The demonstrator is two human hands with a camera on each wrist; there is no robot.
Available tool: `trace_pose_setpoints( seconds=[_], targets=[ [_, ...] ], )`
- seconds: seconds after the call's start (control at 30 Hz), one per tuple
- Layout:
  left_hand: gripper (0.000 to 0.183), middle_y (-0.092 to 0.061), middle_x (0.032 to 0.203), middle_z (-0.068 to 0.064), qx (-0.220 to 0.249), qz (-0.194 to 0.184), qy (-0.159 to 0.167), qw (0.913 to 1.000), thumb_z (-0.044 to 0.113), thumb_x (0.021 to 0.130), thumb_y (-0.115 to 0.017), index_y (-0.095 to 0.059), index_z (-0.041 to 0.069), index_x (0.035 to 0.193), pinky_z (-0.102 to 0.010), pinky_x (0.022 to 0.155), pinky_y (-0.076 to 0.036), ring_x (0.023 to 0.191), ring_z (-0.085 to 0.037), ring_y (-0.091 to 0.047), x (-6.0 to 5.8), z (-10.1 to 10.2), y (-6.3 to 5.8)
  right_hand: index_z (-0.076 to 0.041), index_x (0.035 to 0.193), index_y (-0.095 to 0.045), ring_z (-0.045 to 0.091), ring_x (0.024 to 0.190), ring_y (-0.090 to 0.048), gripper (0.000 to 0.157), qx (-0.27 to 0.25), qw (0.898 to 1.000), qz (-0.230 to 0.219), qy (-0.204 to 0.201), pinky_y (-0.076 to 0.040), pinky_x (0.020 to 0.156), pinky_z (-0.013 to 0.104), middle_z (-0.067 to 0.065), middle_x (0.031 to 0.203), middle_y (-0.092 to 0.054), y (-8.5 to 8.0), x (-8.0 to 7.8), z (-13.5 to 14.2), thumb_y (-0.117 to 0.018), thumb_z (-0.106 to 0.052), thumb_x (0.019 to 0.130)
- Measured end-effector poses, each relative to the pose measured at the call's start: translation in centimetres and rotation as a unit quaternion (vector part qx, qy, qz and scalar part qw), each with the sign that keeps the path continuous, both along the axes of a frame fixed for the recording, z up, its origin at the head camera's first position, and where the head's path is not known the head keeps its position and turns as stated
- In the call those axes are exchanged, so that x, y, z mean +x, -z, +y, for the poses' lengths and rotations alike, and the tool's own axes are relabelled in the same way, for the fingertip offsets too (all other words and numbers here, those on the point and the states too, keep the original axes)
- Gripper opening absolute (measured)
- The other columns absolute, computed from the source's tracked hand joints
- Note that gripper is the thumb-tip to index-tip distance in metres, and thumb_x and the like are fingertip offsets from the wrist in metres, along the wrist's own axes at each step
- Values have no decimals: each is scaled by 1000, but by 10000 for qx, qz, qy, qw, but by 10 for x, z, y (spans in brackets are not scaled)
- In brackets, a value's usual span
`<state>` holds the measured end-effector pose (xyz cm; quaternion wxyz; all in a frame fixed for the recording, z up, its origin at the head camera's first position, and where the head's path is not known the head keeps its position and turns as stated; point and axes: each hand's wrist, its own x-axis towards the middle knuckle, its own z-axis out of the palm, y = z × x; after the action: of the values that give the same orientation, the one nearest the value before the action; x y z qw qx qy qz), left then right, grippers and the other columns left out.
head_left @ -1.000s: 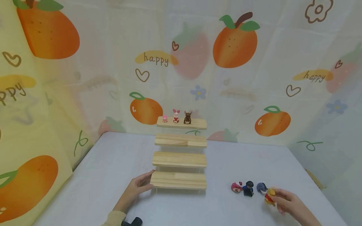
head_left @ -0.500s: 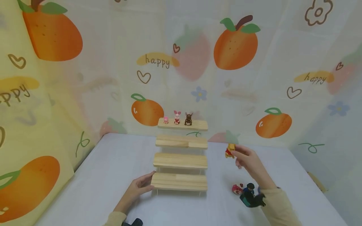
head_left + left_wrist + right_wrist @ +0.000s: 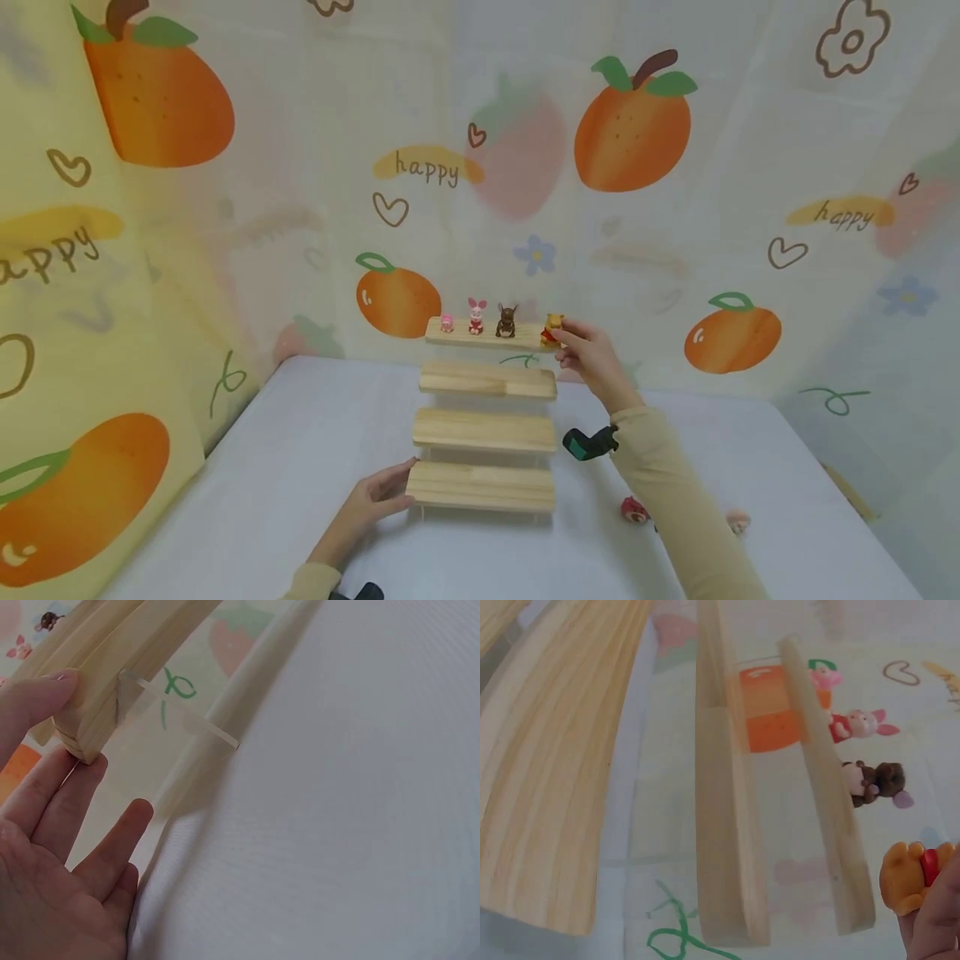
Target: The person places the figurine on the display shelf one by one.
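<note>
A four-step wooden display shelf (image 3: 483, 485) with clear supports stands on the table. My left hand (image 3: 365, 512) grips the left end of its lowest board, thumb above and fingertips below in the left wrist view. My right hand (image 3: 596, 358) pinches a yellow bear figurine in a red shirt (image 3: 550, 333) at the right end of the top board. In the right wrist view its feet (image 3: 900, 879) point toward that board. Left of it on the top board sit a small pink figurine (image 3: 447, 323), a pink piglet figurine (image 3: 476, 319) and a brown big-eared figurine (image 3: 506, 323).
On the white table, right of the shelf, lie a red-pink figurine (image 3: 633, 510) and a pale figurine (image 3: 738, 522). My right sleeve (image 3: 667, 483) hides the space between them. A fruit-printed cloth (image 3: 645, 225) hangs close behind the top board.
My right hand has carried the bear figurine from the table at right, up and leftward, to the top board's right end. My left hand keeps its grip on the lowest board.
</note>
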<state>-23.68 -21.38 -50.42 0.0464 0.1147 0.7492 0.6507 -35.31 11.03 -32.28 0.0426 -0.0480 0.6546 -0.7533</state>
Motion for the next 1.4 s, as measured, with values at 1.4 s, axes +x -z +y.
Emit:
trace_pose_setpoints(
  seconds=[1.4],
  targets=[
    [58, -44, 131, -15, 99, -146, -162, 9997, 15, 78, -70, -45, -4, 127, -42, 100, -30, 119, -29, -40, 2, 4, 1, 7, 123, -42, 7, 47, -55, 37, 379, 9791, 1543, 1267, -48, 46, 17, 15, 128, -44, 34, 17, 24, -52, -6, 90]
  ],
)
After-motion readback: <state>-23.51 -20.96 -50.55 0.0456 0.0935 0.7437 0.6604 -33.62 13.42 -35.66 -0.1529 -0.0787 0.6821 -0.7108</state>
